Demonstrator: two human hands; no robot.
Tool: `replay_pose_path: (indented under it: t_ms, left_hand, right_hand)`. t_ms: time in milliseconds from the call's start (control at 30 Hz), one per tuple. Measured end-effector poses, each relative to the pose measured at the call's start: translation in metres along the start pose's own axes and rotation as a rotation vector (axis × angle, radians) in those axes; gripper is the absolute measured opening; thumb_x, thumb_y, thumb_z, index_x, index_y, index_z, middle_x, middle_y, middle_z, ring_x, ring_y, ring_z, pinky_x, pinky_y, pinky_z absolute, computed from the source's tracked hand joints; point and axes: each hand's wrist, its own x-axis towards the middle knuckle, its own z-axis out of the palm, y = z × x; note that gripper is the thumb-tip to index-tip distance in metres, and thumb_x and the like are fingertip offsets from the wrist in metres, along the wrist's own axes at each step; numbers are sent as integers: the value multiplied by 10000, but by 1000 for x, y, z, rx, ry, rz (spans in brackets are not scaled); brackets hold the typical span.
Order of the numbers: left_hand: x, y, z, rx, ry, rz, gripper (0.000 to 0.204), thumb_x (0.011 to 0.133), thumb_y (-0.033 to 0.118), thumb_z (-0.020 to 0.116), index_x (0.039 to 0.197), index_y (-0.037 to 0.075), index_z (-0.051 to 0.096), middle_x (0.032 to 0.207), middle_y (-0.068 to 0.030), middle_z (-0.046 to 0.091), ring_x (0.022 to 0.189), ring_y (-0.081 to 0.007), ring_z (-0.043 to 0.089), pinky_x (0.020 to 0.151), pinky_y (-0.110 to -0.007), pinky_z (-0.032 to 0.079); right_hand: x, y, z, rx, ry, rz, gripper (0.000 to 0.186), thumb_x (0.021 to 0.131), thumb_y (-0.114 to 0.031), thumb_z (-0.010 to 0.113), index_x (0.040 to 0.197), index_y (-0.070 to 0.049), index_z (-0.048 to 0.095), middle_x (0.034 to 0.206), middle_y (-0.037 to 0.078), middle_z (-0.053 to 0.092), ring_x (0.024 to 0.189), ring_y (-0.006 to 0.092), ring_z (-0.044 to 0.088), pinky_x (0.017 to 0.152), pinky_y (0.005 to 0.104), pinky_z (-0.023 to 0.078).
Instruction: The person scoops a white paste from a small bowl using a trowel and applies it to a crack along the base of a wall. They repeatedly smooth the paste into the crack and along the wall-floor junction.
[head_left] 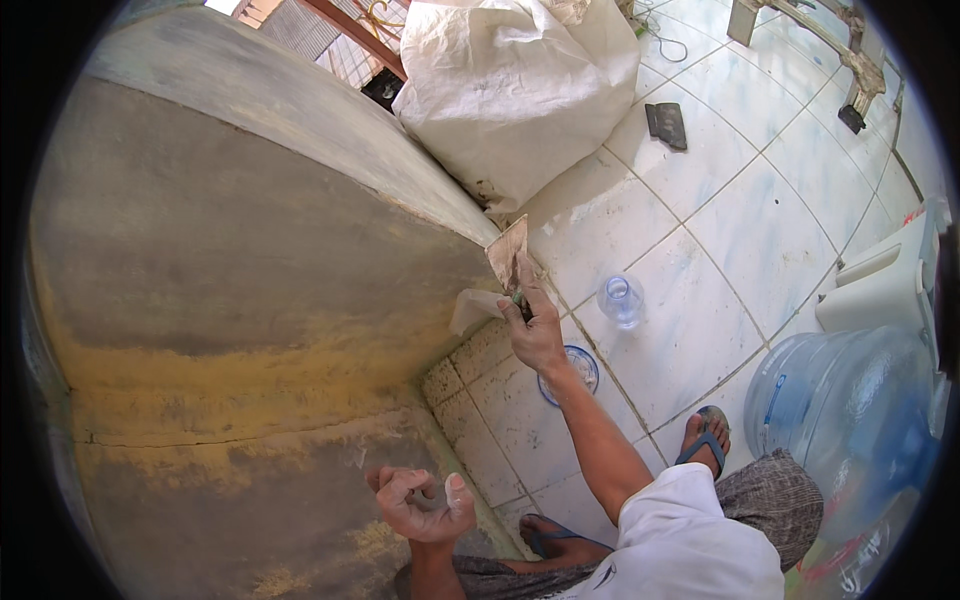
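Note:
My right hand (538, 330) reaches forward and grips a putty knife (509, 254), its broad pale-smeared blade pointing up beside the corner of the grey wall (260, 220). A bit of green handle shows between the fingers. Close by that hand, at the wall's foot, is a pale translucent piece (475, 311) whose kind I cannot make out. Dusty white, my left hand (425, 503) is raised palm up near the lower wall with loosely curled fingers, thumb apart, nothing in it. Yellow and grey patches cover the wall.
Below my right forearm lies a blue-rimmed dish (591, 367), partly hidden. A clear plastic bottle (622, 300) stands on the white tiles (700, 330). Beyond are a bulging white sack (520, 90) and a dark flat piece (666, 127). At right is a large blue water jug (840, 400).

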Motion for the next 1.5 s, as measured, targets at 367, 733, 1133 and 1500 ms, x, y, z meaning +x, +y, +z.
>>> replay_pose_path:
  t_ms: [367,733,1133,1500]
  left_hand:
    - [18,-8,-17,-51,77,19,375,792,234,835,1031,148,559,633,73,443,589,-126,380,761,-340,335]
    - [39,12,-8,-388,235,-17,300,776,182,850,989,137,643,772,69,665,606,-142,542,760,-359,412]
    - [52,5,-8,-551,402,-52,337,724,156,824,1008,150,643,585,92,420,594,-135,446,749,-345,390]
    - [55,-1,-16,-549,464,-47,343,729,145,805,1018,151,621,602,83,419,614,-155,424,731,-346,383]
  right_hand:
    - [9,-91,-31,995,-342,660,358,1100,-350,510,1288,-56,591,787,123,699,501,122,542,474,267,434]
    - [70,-117,-38,1256,-431,835,334,1093,-360,501,1051,-38,579,874,85,656,530,83,449,492,243,382]
    - [64,-198,-16,1264,-430,693,325,1124,-328,425,1089,-20,524,875,51,613,507,58,393,487,234,340]
    - [59,-222,-9,1319,-493,616,326,1120,-342,413,988,-53,488,857,48,597,506,74,392,498,254,340]
